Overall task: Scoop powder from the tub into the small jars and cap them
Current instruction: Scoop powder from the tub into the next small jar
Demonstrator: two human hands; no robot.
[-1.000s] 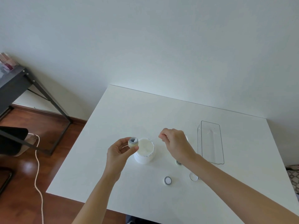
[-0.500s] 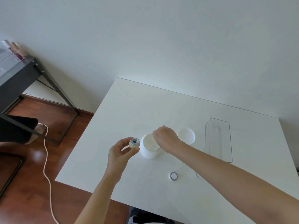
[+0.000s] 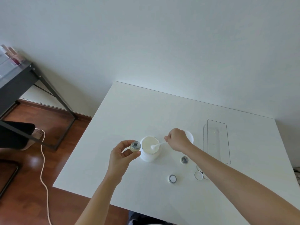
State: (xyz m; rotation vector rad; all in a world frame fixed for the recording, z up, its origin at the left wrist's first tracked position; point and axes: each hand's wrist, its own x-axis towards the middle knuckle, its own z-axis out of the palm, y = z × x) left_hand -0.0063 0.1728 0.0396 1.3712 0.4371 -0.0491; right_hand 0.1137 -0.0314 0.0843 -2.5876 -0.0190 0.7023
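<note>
**Clerk:** White surface (image 3: 129, 111), set against a plain pale wall; wooden floor to the left. Item one?

**Checker:** Tub (image 3: 149, 148), white, open, upright near the middle of the surface, powder inside. Its lid (image 3: 190, 137) lies just behind the right hand, partly hidden.

**Clerk:** Item two?

**Checker:** Scoop (image 3: 156, 145), white, small. Bowl down in the powder, handle running up and to the right. Right hand (image 3: 178, 140) holds the handle end, fingers curled and pinching it.

**Clerk:** Item three?

**Checker:** Small jar (image 3: 135, 146), uncapped, held off the surface by the left hand (image 3: 122, 155). Thumb and fingers pinch its sides. Mouth tilted toward the tub, jar just beside the tub's left rim; touching or not, cannot tell.

**Clerk:** Relation governing the next move?

**Checker:** Jar mouth lies to the left of the scoop bowl, across the tub's rim. Scoop's long axis already points roughly that way, so a loaded bowl likely travels left along its own line. Left hand is the nearer to the jar, being its holder.

**Clerk:** Remaining stock?

**Checker:** Second small jar (image 3: 184, 159) standing open; two caps (image 3: 172, 178) (image 3: 198, 175) lying loose nearer the front edge; clear tray (image 3: 227, 143) at the right.
</note>
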